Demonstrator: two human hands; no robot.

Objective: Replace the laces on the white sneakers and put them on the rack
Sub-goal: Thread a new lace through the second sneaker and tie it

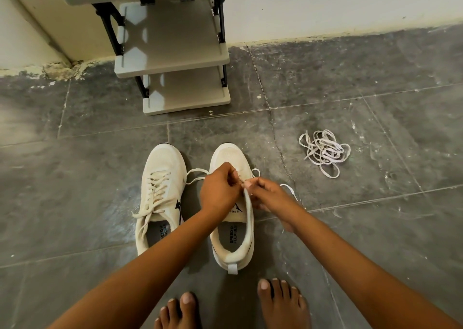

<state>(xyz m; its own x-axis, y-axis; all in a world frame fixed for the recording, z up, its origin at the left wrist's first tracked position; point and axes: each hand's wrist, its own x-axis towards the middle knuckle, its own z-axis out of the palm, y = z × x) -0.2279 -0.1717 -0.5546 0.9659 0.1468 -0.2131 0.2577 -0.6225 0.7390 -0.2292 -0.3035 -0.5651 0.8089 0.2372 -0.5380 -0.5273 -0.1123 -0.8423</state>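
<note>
1. The left hand (220,188) and the right hand (269,198) meet over the right sneaker (233,211); the fingers of both are curled and pinching the lace (198,174) at the eyelets, fingertips almost touching; exactly which eyelet cannot be told, since the hands cover the lacing.
2. Just below the grip the collar of that sneaker lies open; loops of its lace trail out to either side of the hands.
3. Just left of the grip the left sneaker (160,198) stands fully laced in cream, its ends loose; by my judgement its swap is not yet begun, though old and new are hard to tell apart.
4. Well right of the grip and a little beyond it, a tangle of white laces (324,152) lies on the floor (375,203).
5. Far beyond the grip the rack (175,55) stands against the wall, its visible shelves bare; so lacing is at an early stage and racking both sneakers remains.
</note>
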